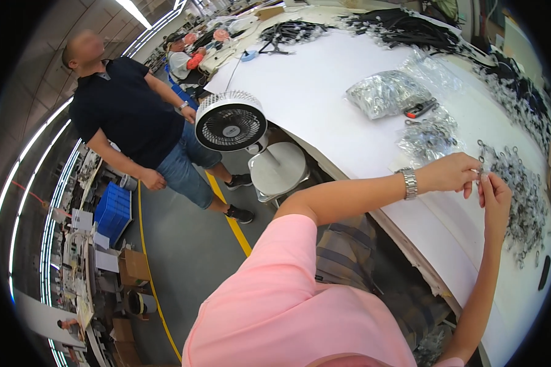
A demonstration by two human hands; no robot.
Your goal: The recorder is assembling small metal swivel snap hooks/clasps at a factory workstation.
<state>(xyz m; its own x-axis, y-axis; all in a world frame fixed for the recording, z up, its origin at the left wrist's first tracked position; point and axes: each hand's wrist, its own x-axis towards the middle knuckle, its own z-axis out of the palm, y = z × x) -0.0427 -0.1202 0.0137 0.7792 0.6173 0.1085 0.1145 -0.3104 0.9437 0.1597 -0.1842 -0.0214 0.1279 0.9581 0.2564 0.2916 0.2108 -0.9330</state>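
Observation:
My left hand (452,174), with a metal watch (408,183) on its wrist, reaches across the white table. Its fingertips are closed in a pinch on a small metal fitting, held just above the table's right side. Close against it, my right hand (494,194) pinches at the same spot. The fingers mostly hide the piece, so its exact kind is unclear. Beside both hands spreads a heap of small ring-ended metal fittings (520,208). An opened clear bag (431,134) with similar pieces lies left of them.
A full clear plastic bag (389,93) and a red-and-black hand tool (421,109) lie farther back. Bundles of black straps (404,27) line the far edge. A fan (231,122) stands by a round stool (278,171) on the left; a person (134,116) stands beyond it.

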